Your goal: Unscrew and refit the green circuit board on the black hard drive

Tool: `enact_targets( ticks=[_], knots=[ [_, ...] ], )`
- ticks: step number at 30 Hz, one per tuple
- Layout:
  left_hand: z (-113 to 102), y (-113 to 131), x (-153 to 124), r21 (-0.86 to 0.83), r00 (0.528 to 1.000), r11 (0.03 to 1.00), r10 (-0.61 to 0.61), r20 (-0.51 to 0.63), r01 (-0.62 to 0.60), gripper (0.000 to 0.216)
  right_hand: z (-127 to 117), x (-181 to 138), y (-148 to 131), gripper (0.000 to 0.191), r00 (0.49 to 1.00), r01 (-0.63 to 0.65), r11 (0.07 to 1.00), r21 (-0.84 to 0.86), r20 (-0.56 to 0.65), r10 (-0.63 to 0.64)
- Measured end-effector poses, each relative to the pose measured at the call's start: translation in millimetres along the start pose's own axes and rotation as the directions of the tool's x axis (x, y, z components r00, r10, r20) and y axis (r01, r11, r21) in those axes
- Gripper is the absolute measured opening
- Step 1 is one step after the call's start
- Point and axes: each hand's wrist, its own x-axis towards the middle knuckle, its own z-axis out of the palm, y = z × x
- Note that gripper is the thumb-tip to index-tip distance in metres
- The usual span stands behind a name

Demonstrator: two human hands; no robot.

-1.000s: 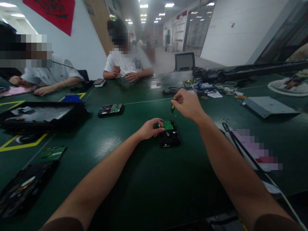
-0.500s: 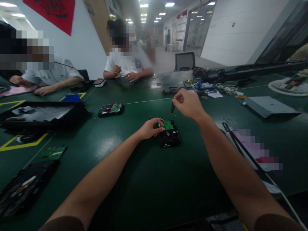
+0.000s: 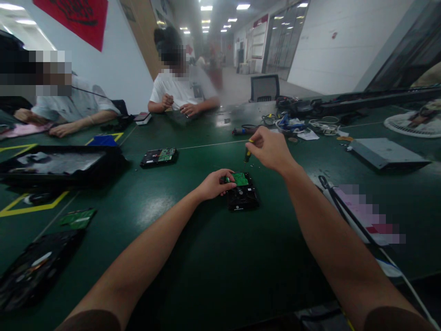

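Note:
A black hard drive (image 3: 243,198) with a green circuit board (image 3: 241,179) at its far end lies on the dark green table in front of me. My left hand (image 3: 220,184) grips the drive's left side, thumb over the board. Pinched in my right hand (image 3: 267,147) is a small screwdriver (image 3: 247,154) with a green and yellow handle, held upright over the board's far edge. Whether its thin tip touches a screw is too small to tell. A few tiny screws (image 3: 252,166) lie just beyond the drive.
Another hard drive (image 3: 159,157) lies left of centre, and an opened one (image 3: 37,266) is near left beside a loose circuit board (image 3: 77,219). A black tray (image 3: 62,163) stands left. Cables (image 3: 292,123) and a metal box (image 3: 389,153) are right. Two people sit across the table.
The screwdriver's handle has turned slightly in my right fingers, showing more yellow. My left hand and the hard drive stay in place.

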Motion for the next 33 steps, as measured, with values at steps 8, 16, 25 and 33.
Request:
enact_targets(
  ticks=[8,16,25,33],
  knots=[
    [0.2,1.5,-1.0,-0.007,1.0,1.0,0.006,0.001,-0.006,0.026,2.2,0.0,1.1,0.01,0.998,0.047,0.998,0.048,0.029,-0.048],
    [0.2,3.6,-0.9,-0.003,1.0,1.0,-0.008,0.003,0.008,0.026,4.9,0.8,5.1,0.013,1.0,0.022,0.999,0.039,0.016,-0.023],
    [-0.3,1.0,-0.5,-0.011,1.0,1.0,0.004,-0.003,-0.004,0.027,3.3,0.4,1.8,0.013,0.999,0.041,0.998,0.046,0.012,-0.042],
    [-0.1,0.2,0.1,-0.012,1.0,1.0,-0.006,-0.001,0.006,0.028,2.8,1.3,2.5,0.008,0.998,0.063,0.997,0.042,0.025,-0.064]
  ],
)
